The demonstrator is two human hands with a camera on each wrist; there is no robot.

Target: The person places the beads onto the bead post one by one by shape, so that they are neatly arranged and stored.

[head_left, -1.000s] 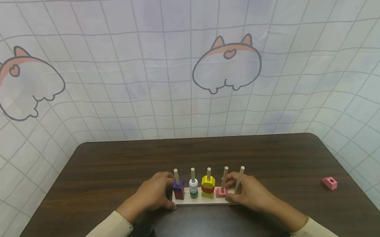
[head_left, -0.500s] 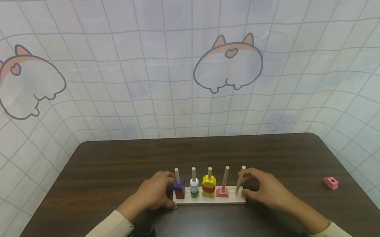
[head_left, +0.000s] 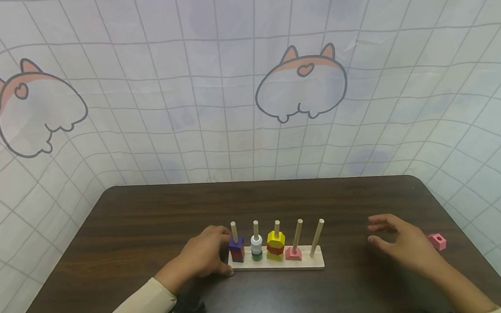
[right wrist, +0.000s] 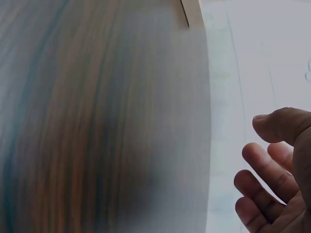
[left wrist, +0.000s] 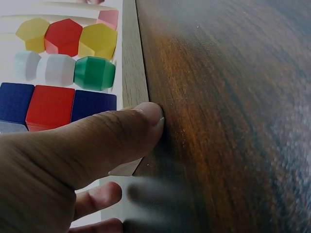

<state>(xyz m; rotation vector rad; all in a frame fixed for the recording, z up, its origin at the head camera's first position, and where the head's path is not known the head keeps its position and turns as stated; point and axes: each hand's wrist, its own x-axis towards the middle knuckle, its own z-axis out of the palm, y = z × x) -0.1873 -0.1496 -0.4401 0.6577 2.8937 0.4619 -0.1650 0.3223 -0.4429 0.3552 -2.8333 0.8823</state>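
A wooden peg stand (head_left: 278, 266) with several upright pegs lies mid-table. My left hand (head_left: 202, 255) grips its left end, the thumb (left wrist: 141, 121) on the front edge and fingers round behind. From the left, the pegs carry blue-and-red square blocks (head_left: 236, 249), white and green rounded beads (head_left: 256, 247), yellow and red many-sided blocks (head_left: 275, 246), and one pink block (head_left: 293, 254). The rightmost peg (head_left: 317, 238) is bare. Well right of the stand, my right hand (head_left: 404, 247) hovers with loosely spread fingers, holding nothing. A loose pink block (head_left: 439, 241) lies just beyond it, partly covered by that hand.
The dark wood-grain table (head_left: 253, 199) has rounded far corners. A white grid-patterned cloth (head_left: 215, 144) with cartoon animal drawings hangs behind it and along both sides. A black strap device (head_left: 187, 311) sits at my left wrist.
My right hand has left the pink block on its peg and swung right past the bare peg, toward the loose pink block. The left hand and stand have stayed nearly in place.
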